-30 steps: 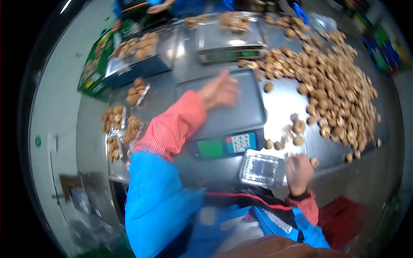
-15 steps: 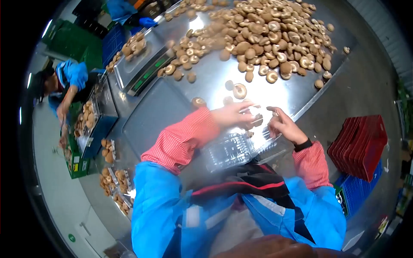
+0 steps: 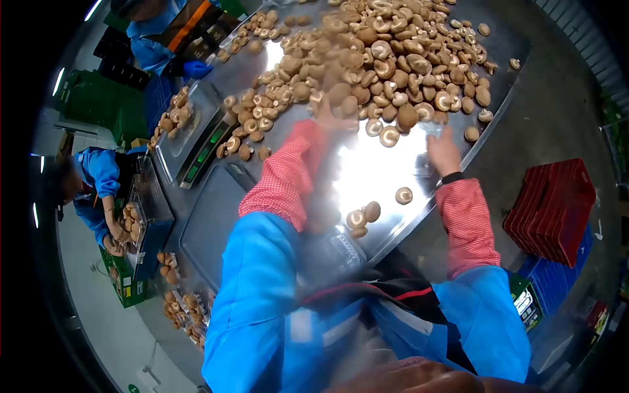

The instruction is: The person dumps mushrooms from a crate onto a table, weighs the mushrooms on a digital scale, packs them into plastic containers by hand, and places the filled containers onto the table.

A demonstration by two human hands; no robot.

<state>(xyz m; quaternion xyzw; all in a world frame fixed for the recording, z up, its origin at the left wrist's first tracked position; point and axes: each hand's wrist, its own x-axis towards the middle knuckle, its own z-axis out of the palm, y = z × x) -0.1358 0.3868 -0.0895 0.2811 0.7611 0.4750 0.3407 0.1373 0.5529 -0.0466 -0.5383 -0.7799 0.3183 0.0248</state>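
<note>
A large heap of shiitake mushrooms [image 3: 406, 65] covers the far part of the metal table [image 3: 386, 177]. My left hand [image 3: 335, 119] reaches to the heap's near edge, smeared by motion, so its fingers are unclear. To the right, my right hand [image 3: 443, 152] is at the front of the heap, its fingers closed on a clear plastic container [image 3: 430, 128] that shows only in part. Nearer to me lie a few loose mushrooms [image 3: 372, 211] and a single one [image 3: 404, 195]. Close to my body is another clear plastic container [image 3: 341, 252], partly hidden by my left sleeve.
A scale [image 3: 196, 141] with mushrooms on it stands at left, beside a grey tray [image 3: 213, 216]. Packed mushrooms [image 3: 187, 308] lie at lower left. Two co-workers are beyond, one [image 3: 98, 177] handling mushrooms. Stacked red crates [image 3: 550, 209] stand on the floor at right.
Both hands have moved forward from the near table to the heap, my left one also leftward. Several mushrooms now lie loose near the table's front edge. The view has shifted slightly.
</note>
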